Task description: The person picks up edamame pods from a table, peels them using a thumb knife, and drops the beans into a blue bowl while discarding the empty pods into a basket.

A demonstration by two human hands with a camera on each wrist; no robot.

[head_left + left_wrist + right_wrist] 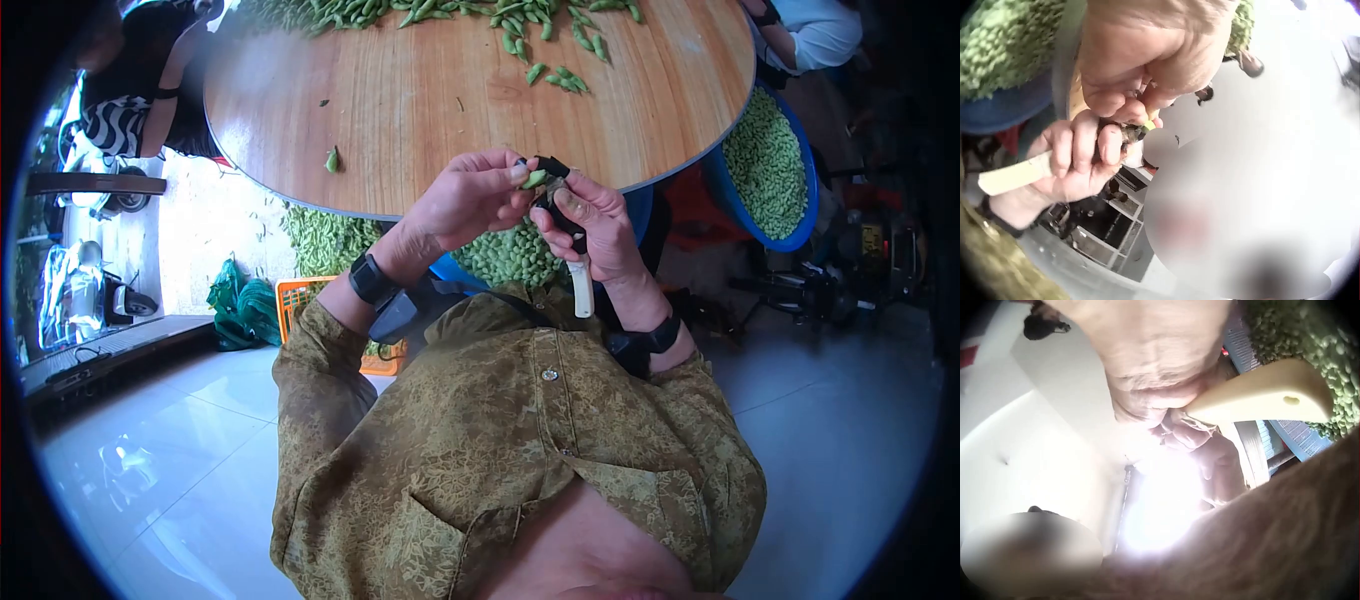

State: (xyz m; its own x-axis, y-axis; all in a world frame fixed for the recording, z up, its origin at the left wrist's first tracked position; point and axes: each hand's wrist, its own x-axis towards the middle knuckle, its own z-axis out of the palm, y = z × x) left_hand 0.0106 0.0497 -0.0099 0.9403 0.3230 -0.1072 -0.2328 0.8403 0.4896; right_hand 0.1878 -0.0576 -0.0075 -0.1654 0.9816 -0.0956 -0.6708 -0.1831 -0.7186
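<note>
Setting: pale glossy floor tiles point(150, 450) are recorded beneath a round wooden counter point(450, 100), in strong daylight.
Shirt: an olive patterned shirt point(500, 440) fills the lower head view, and dark straps are worn on both wrists.
Right hand: the right hand point(595, 230) is curled round a pale-handled tool point(581, 288). The handle projects downward from the fist and the dark end is raised. A small hole in the handle is noted in the right wrist view.
Left hand: the left hand point(470, 195) is held with fingertips gathered, and a green pod point(535, 179) is pinched between thumb and fingers.
Pod position: the green pod is held in the air just off the near counter edge, between both hands and against the tool's dark end. The cutting edge cannot be made out.
Near basin: a blue basin point(637, 210) filled with shelled beans is seen below the hands, partly under the counter.
Loose pod: a single pod point(332, 159) lies on the counter, well apart from the hands.
Cluster: a small cluster of pods point(560, 78) lies farther in.
Far pile: a long pile of pods point(440, 12) is spread along the far edge.
Second basin: a second basin point(740, 215) of shelled beans stands beside the counter's right edge.
Under counter: a heap of pods point(325, 240), an orange crate point(300, 295) and a green bundle point(240, 310) are noted.
Others: a striped garment point(120, 120) is seen far left, a white sleeve point(820, 35) far right.
</note>
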